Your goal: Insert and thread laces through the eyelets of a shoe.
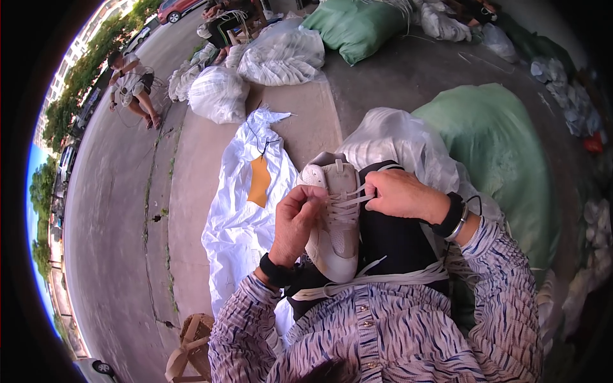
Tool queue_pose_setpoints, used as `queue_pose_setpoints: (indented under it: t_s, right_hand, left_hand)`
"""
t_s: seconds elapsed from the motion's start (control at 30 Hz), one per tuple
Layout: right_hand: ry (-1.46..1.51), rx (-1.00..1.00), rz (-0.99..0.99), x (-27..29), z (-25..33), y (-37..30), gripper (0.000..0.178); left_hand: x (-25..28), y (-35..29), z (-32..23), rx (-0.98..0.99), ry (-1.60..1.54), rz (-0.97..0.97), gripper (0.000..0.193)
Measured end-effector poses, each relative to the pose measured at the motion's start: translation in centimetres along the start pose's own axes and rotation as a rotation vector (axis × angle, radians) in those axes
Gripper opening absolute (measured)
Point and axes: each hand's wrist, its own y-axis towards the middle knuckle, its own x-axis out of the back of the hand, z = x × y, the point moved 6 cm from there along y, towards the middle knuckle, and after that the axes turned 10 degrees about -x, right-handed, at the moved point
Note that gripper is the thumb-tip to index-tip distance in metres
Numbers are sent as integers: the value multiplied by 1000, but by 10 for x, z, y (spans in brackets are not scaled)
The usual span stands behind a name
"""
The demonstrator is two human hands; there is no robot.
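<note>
A pale sneaker point(340, 252) rests on my lap, its toe toward me and its tongue pointing away. White shoelace point(345, 203) crosses its upper part. My right hand point(403, 193) pinches a stretch of that lace, pulled out to the right of the shoe. At the shoe's left edge, my left hand point(297, 220) has thumb and forefinger pressed together by the eyelets; what lies in this pinch is too small to make out. Across my dark trousers lies a bundle of loose white laces point(389, 277), just below the sneaker's toe.
White plastic sheeting point(233, 230) with an orange-yellow piece point(258, 182) on it spreads at my left. Stuffed clear point(399, 137) and green sacks point(488, 140) stand close at my right. More sacks point(284, 51) lie ahead. A person point(134, 89) crouches far left.
</note>
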Motion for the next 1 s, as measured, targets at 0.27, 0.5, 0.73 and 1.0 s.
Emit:
queue_pose_setpoints:
  t_s: [0.27,0.5,0.73,1.0]
  right_hand:
    - [109,45,-153,-7,-1,2,14]
    - [577,5,71,0,-11,1,16]
    - [351,299,-568,28,-4,-9,21]
    - [28,245,-352,5,15,-7,24]
  left_hand:
    - [29,19,-17,-1,-253,-108,14]
    - [41,17,-48,-487,740,-4,24]
    - [-27,2,-61,-831,1467,437,18]
    - [-28,9,-59,-908,1363,591,19]
